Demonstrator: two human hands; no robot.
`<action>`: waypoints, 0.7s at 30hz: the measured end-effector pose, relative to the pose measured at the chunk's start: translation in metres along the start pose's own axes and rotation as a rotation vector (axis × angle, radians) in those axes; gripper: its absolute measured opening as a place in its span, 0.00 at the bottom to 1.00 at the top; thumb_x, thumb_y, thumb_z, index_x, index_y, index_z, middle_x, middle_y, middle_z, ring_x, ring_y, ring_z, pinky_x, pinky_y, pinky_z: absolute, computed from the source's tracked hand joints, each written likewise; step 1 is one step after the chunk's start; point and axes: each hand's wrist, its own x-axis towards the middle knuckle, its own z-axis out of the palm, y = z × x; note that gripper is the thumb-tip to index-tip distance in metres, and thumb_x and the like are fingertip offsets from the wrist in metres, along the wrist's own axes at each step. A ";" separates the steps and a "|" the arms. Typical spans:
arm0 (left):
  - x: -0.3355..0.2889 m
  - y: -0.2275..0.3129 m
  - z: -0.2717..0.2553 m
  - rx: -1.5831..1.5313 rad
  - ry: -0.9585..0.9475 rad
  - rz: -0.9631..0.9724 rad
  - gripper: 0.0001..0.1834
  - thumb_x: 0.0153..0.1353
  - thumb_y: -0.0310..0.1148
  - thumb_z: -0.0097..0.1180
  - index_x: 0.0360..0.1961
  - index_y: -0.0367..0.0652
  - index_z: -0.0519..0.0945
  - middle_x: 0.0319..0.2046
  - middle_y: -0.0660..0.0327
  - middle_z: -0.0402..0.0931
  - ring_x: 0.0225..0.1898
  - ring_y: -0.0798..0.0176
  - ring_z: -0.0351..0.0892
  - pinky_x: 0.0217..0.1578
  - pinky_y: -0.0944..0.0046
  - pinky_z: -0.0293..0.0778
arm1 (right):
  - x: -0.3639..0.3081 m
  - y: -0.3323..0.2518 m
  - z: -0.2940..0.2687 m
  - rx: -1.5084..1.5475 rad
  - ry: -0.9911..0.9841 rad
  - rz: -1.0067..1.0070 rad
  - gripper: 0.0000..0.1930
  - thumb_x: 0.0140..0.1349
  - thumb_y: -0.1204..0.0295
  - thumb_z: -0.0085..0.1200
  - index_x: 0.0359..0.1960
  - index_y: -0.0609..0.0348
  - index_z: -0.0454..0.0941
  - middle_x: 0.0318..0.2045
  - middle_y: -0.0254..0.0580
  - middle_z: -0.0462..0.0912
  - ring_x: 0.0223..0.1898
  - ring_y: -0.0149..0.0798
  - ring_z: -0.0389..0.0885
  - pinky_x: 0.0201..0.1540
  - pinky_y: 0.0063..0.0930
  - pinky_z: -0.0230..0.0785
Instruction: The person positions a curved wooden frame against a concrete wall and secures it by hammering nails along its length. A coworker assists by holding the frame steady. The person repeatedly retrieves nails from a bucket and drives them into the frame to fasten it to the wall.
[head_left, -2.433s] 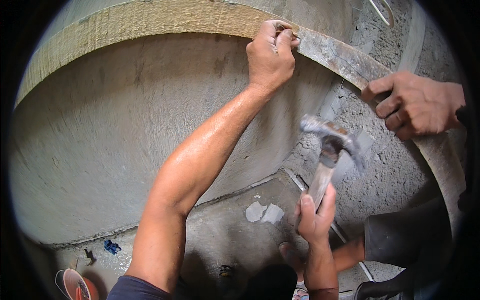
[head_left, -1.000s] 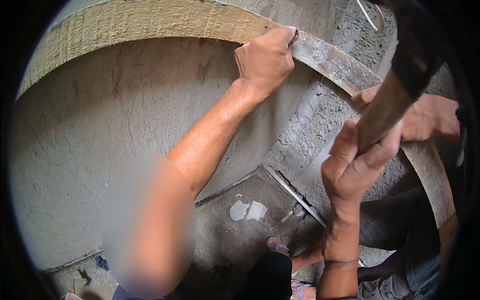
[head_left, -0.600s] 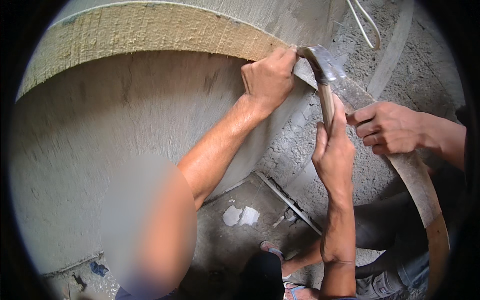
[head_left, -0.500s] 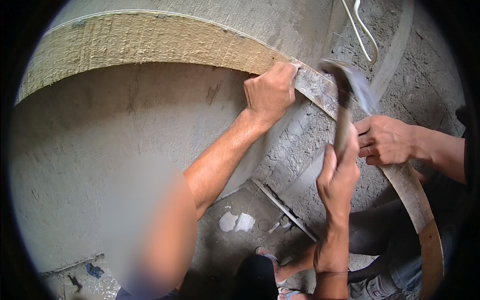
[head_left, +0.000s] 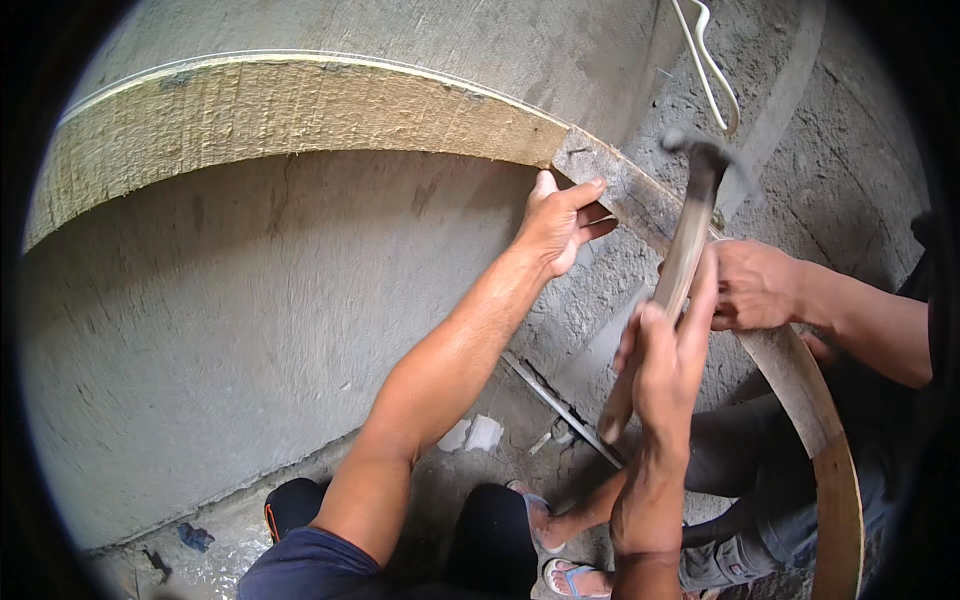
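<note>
A grey plastered wall (head_left: 250, 300) is curving behind the work, above a concrete floor (head_left: 435, 490). The left hand (head_left: 560, 228), earlier closed over the joint, is now spreading its grip apart just below, exposing a thin nail (head_left: 578, 150) in the stained grey strip (head_left: 625, 185). The right hand (head_left: 668, 368) is clamping its grip round a blurring hammer (head_left: 688, 245), crossing before the strip; the adjoining arched board (head_left: 300, 110) is looking pale, rough-sawn.

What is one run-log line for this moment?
left hand: open, at lower edge of grey strip; right hand: gripping hammer; co-worker's hand: on grey strip; apparent nail: in grey strip
</note>
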 end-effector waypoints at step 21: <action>-0.007 0.000 0.008 -0.233 -0.170 0.078 0.38 0.73 0.20 0.51 0.77 0.48 0.46 0.64 0.44 0.68 0.59 0.44 0.79 0.57 0.40 0.82 | 0.076 -0.063 0.032 -0.193 -0.058 0.100 0.37 0.74 0.71 0.43 0.83 0.50 0.48 0.27 0.35 0.73 0.18 0.29 0.75 0.15 0.29 0.72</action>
